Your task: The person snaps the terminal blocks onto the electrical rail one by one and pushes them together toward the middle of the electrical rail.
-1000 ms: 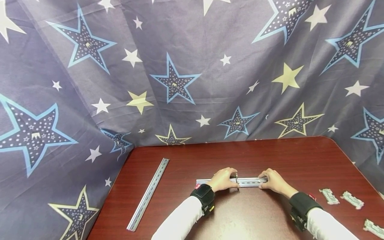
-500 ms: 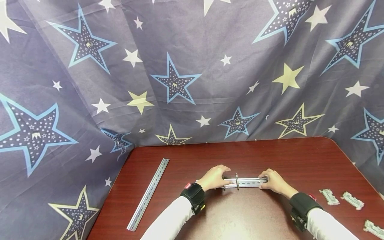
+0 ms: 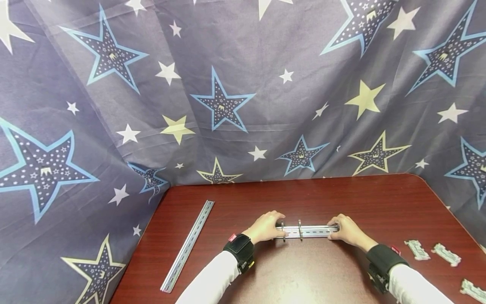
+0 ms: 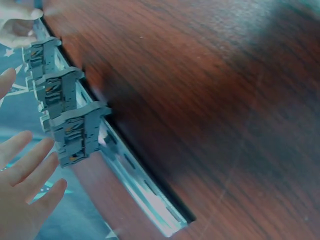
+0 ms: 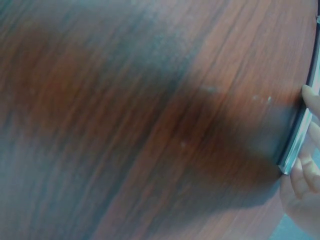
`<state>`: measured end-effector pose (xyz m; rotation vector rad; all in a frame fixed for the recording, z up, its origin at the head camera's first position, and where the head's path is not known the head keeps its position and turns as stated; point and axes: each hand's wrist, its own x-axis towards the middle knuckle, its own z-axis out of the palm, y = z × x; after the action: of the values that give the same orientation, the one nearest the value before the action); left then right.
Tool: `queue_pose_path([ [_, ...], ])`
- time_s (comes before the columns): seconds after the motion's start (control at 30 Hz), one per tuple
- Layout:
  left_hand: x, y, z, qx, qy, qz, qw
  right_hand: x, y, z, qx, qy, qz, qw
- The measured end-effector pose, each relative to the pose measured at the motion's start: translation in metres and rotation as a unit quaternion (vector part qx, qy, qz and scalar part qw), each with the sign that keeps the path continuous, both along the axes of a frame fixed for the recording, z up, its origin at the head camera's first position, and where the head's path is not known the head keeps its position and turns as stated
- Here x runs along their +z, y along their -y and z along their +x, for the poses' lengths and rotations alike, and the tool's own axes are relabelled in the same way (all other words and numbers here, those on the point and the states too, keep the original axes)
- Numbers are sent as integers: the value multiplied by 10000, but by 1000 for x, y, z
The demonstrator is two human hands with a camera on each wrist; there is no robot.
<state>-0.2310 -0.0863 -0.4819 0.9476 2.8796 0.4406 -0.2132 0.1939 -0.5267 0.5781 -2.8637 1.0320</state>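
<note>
A slotted metal DIN rail (image 3: pixel 316 231) lies crosswise on the table, with narrow terminal blocks standing across it. Three of them show in the left wrist view: a near block (image 4: pixel 77 132), a middle block (image 4: pixel 57 92) and a far block (image 4: pixel 41 56). My left hand (image 3: pixel 263 228) is over the rail's left part, thumb and fingers apart; its spread fingers (image 4: pixel 37 170) are beside the blocks and hold nothing. At the rail's right end my right hand (image 3: pixel 351 231) grips it between thumb and fingers, as the rail end (image 5: pixel 295 150) in the right wrist view also shows.
Another slotted rail (image 3: pixel 187 247) lies slanted at the table's left. On the right are loose pale terminal blocks: one (image 3: pixel 417 249), a second (image 3: pixel 446 253) and a third (image 3: pixel 473 290). A star-patterned cloth (image 3: pixel 265 105) hangs behind the wooden table (image 3: pixel 303 274).
My left hand has moved left along the rail, away from the block nearest the right hand, uncovering another block. My right hand has stayed on the rail's end.
</note>
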Motion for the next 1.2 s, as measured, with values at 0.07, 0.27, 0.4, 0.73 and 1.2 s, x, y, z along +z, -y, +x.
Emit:
queue_pose_path([
  [0.07,-2,1,1,20,-13,-48,10000,-1,0,0,9,-4,5,10000],
  [0.27,-8,2,1,4,-120,-122,9999,-4,-1,-1,-14,9,-37,10000],
  [0.4,-11,3,1,-60,-216,-131,9997,-6,-1,-1,-2,-31,-81,10000],
  [0.73,-17,2,-1,-140,-189,51,9997,-5,-2,-2,-5,2,-64,10000],
  [1.2,-20,-7,-3,-89,-133,216,9996,-6,-3,-2,-65,-2,-38,10000],
])
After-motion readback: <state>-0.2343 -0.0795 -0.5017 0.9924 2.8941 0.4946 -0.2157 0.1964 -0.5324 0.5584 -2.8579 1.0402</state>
